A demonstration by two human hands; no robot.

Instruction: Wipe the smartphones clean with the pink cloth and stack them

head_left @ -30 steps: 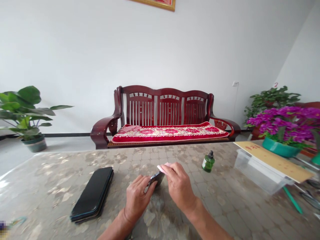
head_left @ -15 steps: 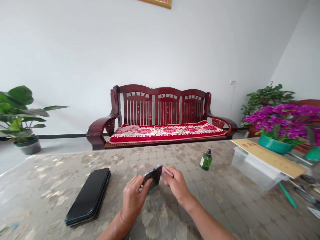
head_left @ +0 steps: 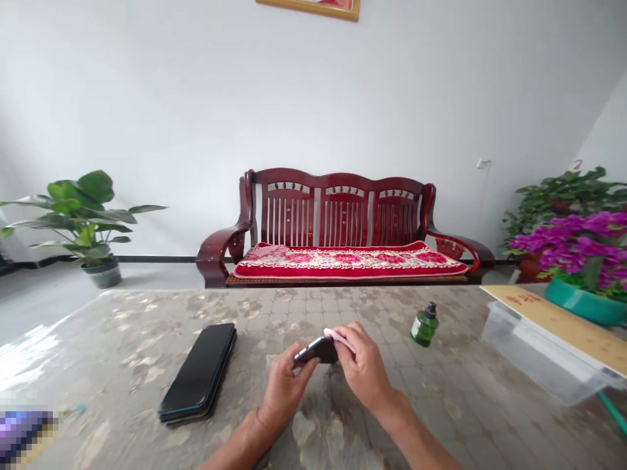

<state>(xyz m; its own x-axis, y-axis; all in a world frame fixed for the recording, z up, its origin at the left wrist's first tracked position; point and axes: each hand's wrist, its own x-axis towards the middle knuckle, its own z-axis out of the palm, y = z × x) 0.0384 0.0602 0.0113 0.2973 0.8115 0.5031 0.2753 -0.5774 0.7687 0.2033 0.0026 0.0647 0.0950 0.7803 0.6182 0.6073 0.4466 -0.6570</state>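
Observation:
A dark smartphone point(head_left: 324, 351) is tilted above the table, gripped at its left end by the thumb and fingers of my left hand point(head_left: 289, 382). My right hand point(head_left: 365, 365) pinches a small pink cloth point(head_left: 337, 338) against the phone's upper right edge. Part of the cloth is hidden behind my fingers. To the left lies a stack of dark phones point(head_left: 200, 369), the top one with its black screen facing up. A green bottle point(head_left: 424, 325) with a black top stands upright to the right of my hands.
The table point(head_left: 274, 307) has a patterned, glossy cover. At right, a clear plastic box point(head_left: 531, 352) carries a tan board point(head_left: 553, 313) and a teal pot point(head_left: 585, 301) of purple flowers. A wooden bench point(head_left: 337, 215) stands beyond. A blurred-out object point(head_left: 24, 434) lies at lower left.
My right hand has brought the pink cloth onto the phone's upper edge. The phone is tipped flatter. The whole view has turned left, shifting everything rightward.

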